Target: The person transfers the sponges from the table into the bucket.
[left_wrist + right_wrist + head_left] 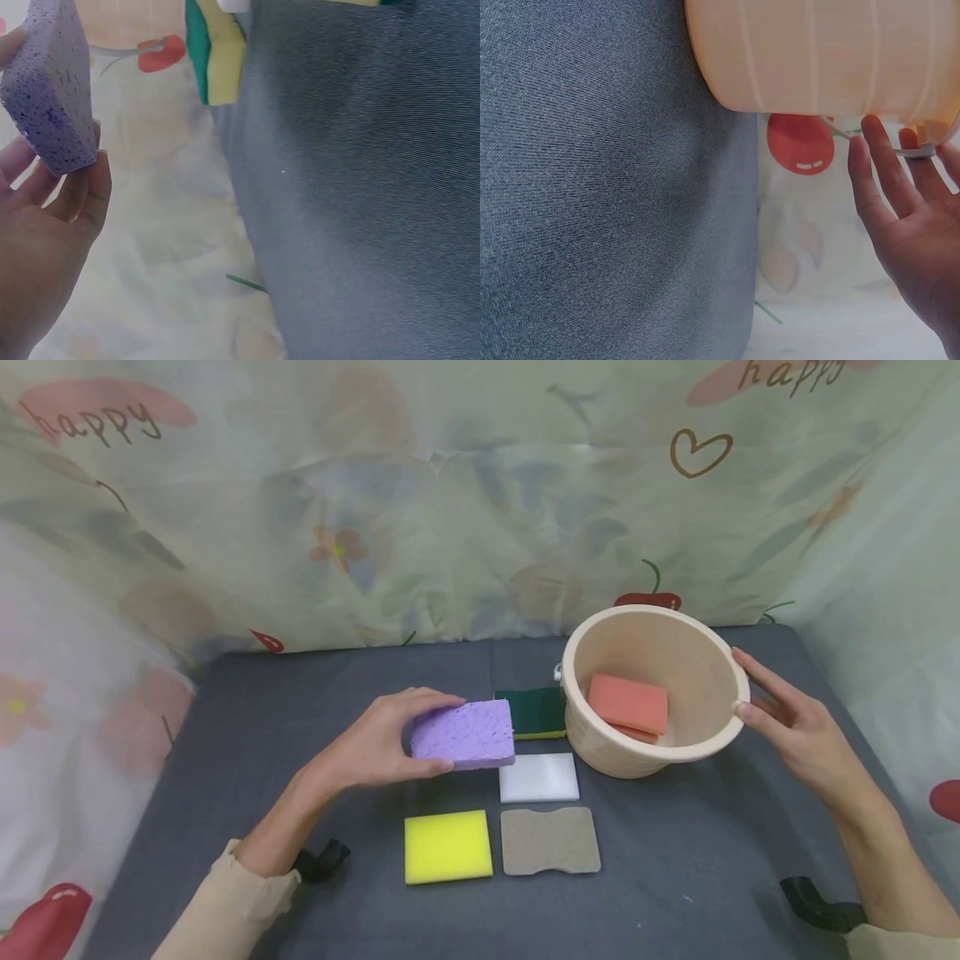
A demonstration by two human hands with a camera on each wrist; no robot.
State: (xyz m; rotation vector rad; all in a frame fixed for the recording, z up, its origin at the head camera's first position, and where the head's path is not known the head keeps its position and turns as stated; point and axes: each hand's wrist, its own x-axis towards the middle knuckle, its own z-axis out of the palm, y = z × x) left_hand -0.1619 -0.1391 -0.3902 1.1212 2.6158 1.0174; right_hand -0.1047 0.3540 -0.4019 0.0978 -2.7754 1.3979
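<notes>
We see a person's left hand (386,739) holding a purple sponge (463,735) between thumb and fingers, raised above a dark cloth (360,893) and left of a cream bucket (598,739). The right hand (806,727), thumb and fingers spread wide, touches the bucket's right rim. Inside, we spot a coral sponge (628,700), with what looks like another beneath, though it is mostly hidden. Near the bucket's left side lies a green-and-yellow sponge (534,712); nearer us are a white sponge (538,778), a grey pad (551,842) with notched edges and, just beside it, a yellow sponge (448,847).
</notes>
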